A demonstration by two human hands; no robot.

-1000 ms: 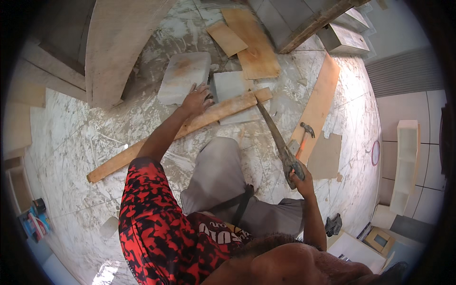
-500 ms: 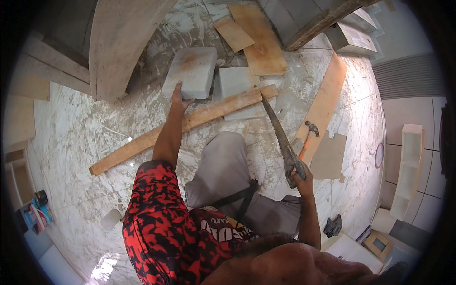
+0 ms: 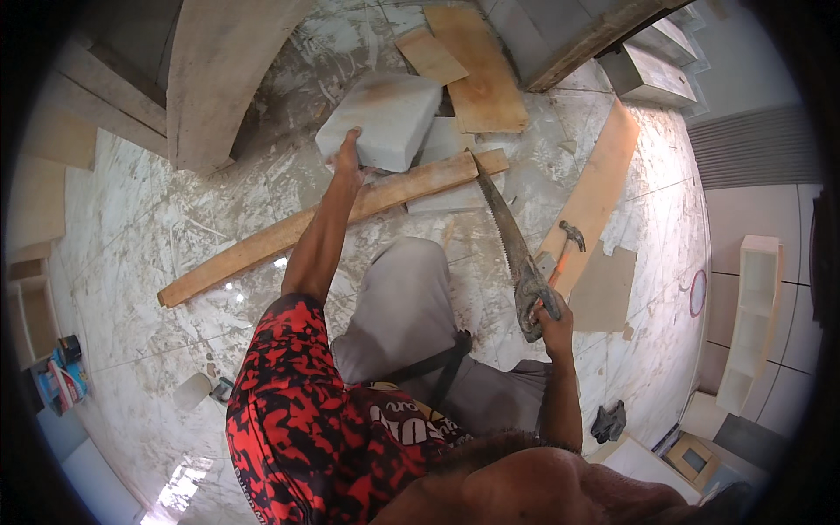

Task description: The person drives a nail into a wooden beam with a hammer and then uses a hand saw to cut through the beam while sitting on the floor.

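My left hand (image 3: 346, 156) grips the near edge of a thick white block (image 3: 385, 114), its thumb on top and its fingers partly hidden beneath. The block is tilted above the floor. A second pale block (image 3: 450, 136) lies under the right part of a long wooden plank (image 3: 289, 232), which slants from lower left to upper right. In my right hand (image 3: 556, 327) is the handle of a handsaw (image 3: 504, 223). The saw's tip is at the plank near its right end; whether it touches the wood I cannot tell.
A claw hammer (image 3: 572, 234) with an orange handle rests on a long thin board (image 3: 604, 166) to the right. Plywood pieces (image 3: 486, 87) lie at the far side. Large panels (image 3: 210, 79) stand far left, and a white shelf unit (image 3: 754, 324) is at the right.
My left hand has moved the white block to the right and turned it. The plank has shifted slightly, and the saw in my right hand has moved a little left.
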